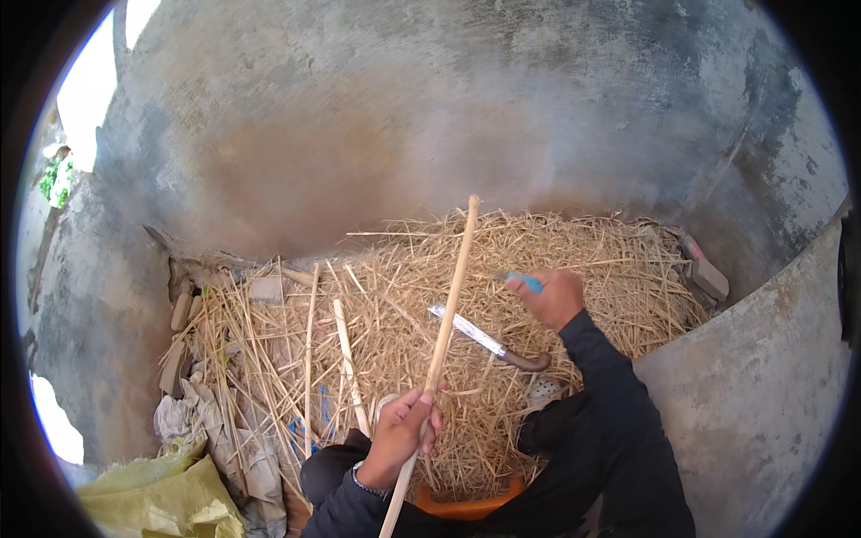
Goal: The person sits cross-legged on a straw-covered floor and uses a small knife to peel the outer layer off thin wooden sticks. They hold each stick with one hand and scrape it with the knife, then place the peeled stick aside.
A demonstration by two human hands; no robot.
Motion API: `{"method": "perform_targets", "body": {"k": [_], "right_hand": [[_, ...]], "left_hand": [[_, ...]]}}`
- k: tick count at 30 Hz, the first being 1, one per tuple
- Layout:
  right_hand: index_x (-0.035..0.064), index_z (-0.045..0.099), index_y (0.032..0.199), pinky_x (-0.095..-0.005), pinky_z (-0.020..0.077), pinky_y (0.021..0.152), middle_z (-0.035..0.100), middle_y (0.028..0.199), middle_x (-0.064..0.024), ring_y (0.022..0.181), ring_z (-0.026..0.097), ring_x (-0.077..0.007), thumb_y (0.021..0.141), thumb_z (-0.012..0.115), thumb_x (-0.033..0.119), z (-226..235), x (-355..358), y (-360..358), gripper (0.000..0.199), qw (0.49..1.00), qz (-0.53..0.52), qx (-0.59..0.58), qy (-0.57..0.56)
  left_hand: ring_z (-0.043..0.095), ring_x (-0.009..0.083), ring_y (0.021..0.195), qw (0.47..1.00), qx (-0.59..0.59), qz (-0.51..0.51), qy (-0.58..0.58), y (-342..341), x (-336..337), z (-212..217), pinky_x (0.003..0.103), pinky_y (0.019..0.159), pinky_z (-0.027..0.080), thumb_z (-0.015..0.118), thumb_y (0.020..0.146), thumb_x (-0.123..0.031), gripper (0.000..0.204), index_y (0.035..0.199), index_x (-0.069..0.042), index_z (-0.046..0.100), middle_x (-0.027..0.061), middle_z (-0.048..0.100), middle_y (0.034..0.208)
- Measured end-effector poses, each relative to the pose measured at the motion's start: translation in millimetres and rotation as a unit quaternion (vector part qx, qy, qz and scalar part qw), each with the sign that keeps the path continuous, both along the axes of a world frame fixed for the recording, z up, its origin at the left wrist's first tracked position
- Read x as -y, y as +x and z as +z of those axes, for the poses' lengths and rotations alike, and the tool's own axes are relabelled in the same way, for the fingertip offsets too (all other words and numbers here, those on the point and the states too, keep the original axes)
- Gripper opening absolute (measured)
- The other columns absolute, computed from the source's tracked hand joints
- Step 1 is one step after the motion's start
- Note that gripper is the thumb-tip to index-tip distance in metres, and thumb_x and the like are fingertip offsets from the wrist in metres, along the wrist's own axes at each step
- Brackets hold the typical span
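Observation:
My left hand [401,435] is wrapped around a long pale bamboo stick [456,287] near its lower part. The stick stands tilted, its top end reaching up toward the wall. To the right of the stick, my right hand [560,300] is closed on a small blue-handled knife [529,282]; its short tip points left and is blurred. Knife and stick are apart. Between my hands, a large knife [480,334] with a silvery blade and a dark curved handle lies on the shavings, its blade end close behind the stick.
A thick bed of straw-coloured shavings [610,260] covers the floor. Loose strips [345,350] lie at left, beside a yellow-green sack [170,502]. Grey walls [404,108] enclose the back and sides. An orange edge [471,508] shows below me. A block [708,278] rests at right.

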State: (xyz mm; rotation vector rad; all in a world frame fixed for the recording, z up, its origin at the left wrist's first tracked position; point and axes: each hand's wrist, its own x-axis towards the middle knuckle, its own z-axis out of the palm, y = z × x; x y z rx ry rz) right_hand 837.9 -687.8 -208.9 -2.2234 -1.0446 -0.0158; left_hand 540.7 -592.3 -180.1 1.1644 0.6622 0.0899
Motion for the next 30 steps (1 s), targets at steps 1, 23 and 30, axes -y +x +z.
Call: {"method": "perform_targets", "body": {"k": [1, 23, 30], "right_hand": [[0.0089, 0.065, 0.057, -0.0387, 0.0399, 0.044, 0.051, 0.045, -0.0076, 0.041, 0.051, -0.0251, 0.077, 0.052, 0.076, 3, 0, -18, 0.071, 0.999, 0.041, 0.024, -0.016], [0.0099, 0.060, 0.052, -0.0425, 0.0448, 0.046, 0.052, 0.045, -0.0099, 0.042, 0.055, -0.0279, 0.078, 0.047, 0.078, -2, -15, -28, 0.074, 0.994, 0.060, 0.023, -0.087], [0.0107, 0.060, 0.053, -0.0409, 0.0447, 0.046, 0.051, 0.044, -0.0103, 0.044, 0.056, -0.0291, 0.077, 0.050, 0.076, -1, 0, -73, 0.071, 0.981, 0.184, 0.056, -0.017]], "left_hand": [[0.046, 0.0058, 0.042, 1.000, 0.003, 0.015, -0.001, 4, -2, 0, 0.018, 0.041, 0.037, 0.044, 0.102, -0.025, 0.037, 0.130, -0.003, 0.050, -0.0003, 0.055, 0.070], [0.034, 0.0044, 0.037, 0.997, 0.070, -0.005, 0.012, 29, 18, 12, 0.019, 0.035, 0.029, 0.038, 0.103, -0.027, 0.033, 0.124, -0.003, 0.048, -0.0023, 0.042, 0.059], [0.031, 0.0052, 0.036, 0.995, 0.099, -0.004, -0.020, 26, 17, 12, 0.019, 0.035, 0.027, 0.036, 0.104, -0.026, 0.030, 0.120, -0.003, 0.047, -0.0026, 0.039, 0.057]]}}
